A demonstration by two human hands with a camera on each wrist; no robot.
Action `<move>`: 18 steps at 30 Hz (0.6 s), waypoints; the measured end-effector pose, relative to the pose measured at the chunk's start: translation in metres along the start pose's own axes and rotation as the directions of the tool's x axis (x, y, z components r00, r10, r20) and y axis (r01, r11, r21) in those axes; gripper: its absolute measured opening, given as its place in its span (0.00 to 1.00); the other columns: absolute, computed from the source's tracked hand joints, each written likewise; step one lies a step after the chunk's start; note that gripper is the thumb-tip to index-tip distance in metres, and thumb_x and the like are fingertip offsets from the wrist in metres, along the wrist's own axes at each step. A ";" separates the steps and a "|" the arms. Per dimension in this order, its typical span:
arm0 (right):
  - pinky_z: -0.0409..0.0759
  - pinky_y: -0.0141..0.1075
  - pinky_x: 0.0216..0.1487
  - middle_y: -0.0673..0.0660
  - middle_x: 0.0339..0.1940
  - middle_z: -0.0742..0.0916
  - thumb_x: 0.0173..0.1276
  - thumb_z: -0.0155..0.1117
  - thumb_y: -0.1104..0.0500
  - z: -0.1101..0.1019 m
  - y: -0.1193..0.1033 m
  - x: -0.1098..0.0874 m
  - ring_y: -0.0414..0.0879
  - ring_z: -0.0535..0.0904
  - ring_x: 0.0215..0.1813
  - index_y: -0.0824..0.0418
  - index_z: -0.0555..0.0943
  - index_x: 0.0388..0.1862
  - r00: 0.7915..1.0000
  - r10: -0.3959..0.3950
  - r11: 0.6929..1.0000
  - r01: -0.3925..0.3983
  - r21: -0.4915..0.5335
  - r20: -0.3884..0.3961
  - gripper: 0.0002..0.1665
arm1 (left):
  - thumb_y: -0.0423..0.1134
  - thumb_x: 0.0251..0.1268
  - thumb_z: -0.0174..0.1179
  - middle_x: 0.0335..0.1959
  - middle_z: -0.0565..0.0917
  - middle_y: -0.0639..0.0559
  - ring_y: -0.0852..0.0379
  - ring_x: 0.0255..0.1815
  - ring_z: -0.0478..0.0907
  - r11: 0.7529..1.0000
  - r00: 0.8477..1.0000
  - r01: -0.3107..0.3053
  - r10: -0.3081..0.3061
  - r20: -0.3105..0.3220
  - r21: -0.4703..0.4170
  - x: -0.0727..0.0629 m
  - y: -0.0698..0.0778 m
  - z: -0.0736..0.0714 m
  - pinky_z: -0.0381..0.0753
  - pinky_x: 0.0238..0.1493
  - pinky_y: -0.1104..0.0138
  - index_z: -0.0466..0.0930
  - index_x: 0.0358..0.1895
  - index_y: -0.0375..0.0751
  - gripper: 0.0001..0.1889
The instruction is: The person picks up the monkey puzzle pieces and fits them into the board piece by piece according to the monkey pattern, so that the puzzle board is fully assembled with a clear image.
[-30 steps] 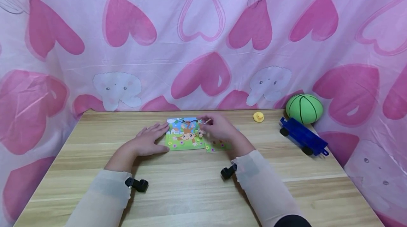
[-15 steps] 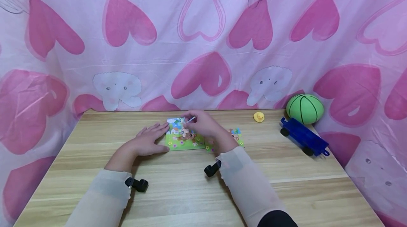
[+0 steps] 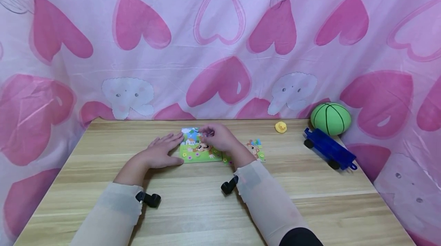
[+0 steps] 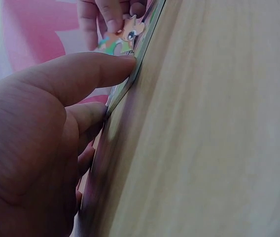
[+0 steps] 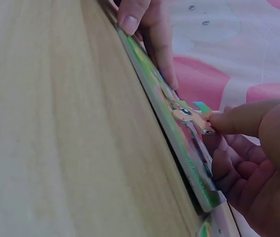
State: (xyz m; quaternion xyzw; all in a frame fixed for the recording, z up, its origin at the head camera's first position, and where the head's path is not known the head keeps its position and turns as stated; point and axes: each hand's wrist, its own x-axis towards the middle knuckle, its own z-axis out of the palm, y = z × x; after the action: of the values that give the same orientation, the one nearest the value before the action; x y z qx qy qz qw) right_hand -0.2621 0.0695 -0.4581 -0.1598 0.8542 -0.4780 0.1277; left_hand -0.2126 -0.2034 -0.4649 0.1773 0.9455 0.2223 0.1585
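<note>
A colourful jigsaw puzzle board (image 3: 193, 158) with a cartoon animal and flowers lies near the table's far edge. At its left side rests my left hand (image 3: 160, 152), thumb and fingertips touching the board's edge, fingers fairly straight. My right hand (image 3: 219, 138) is over the upper right part of the board, covering some of the picture. In the right wrist view its thumb and fingers pinch a small puzzle piece (image 5: 192, 117) with a printed eye. The piece is tilted, close against the board's surface; whether it sits in a slot I cannot tell.
More picture pieces or a second picture (image 3: 255, 147) lie right of the board, partly behind my right wrist. A yellow toy duck (image 3: 280, 127), a green ball (image 3: 330, 118) and a blue wheeled toy wagon (image 3: 329, 148) stand farther right. A pink curtain (image 3: 220, 66) hangs behind the table.
My right hand has moved left from the board's right side to over its upper part, the puzzle piece in its fingers. My left hand has stayed at the left edge.
</note>
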 end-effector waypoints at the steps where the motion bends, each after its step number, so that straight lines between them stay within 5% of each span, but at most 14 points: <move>1: 0.87 0.40 0.54 0.50 0.51 0.89 0.75 0.72 0.58 0.000 0.001 0.000 0.47 0.84 0.52 0.52 0.87 0.62 1.000 0.005 1.000 -0.005 -0.013 -0.002 0.18 | 0.66 0.67 0.65 0.92 0.49 0.55 0.38 0.93 0.40 1.000 1.000 0.000 0.000 0.000 -0.001 0.000 0.000 0.000 0.34 0.87 0.30 0.52 0.88 0.57 0.51; 9: 0.86 0.41 0.55 0.49 0.52 0.88 0.66 0.80 0.61 0.000 0.003 0.003 0.47 0.82 0.52 0.50 0.87 0.63 0.999 0.043 0.998 -0.042 -0.052 0.022 0.27 | 0.65 0.67 0.65 0.92 0.49 0.55 0.38 0.93 0.40 1.000 1.000 -0.002 0.002 0.001 -0.006 -0.001 0.002 -0.001 0.34 0.87 0.30 0.52 0.88 0.56 0.51; 18: 0.85 0.37 0.49 0.48 0.49 0.87 0.64 0.82 0.58 0.001 0.000 0.003 0.44 0.82 0.48 0.51 0.86 0.67 0.996 0.031 0.979 -0.015 -0.205 0.078 0.31 | 0.64 0.68 0.65 0.92 0.49 0.55 0.38 0.93 0.40 1.000 1.000 -0.004 0.004 0.005 -0.008 -0.001 0.002 -0.002 0.34 0.87 0.30 0.52 0.88 0.55 0.50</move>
State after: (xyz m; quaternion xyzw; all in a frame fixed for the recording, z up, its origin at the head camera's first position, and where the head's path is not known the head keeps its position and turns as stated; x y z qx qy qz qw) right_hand -0.2645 0.0678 -0.4585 -0.1813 0.8947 -0.3794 0.1507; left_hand -0.2114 -0.2029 -0.4621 0.1791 0.9438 0.2261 0.1611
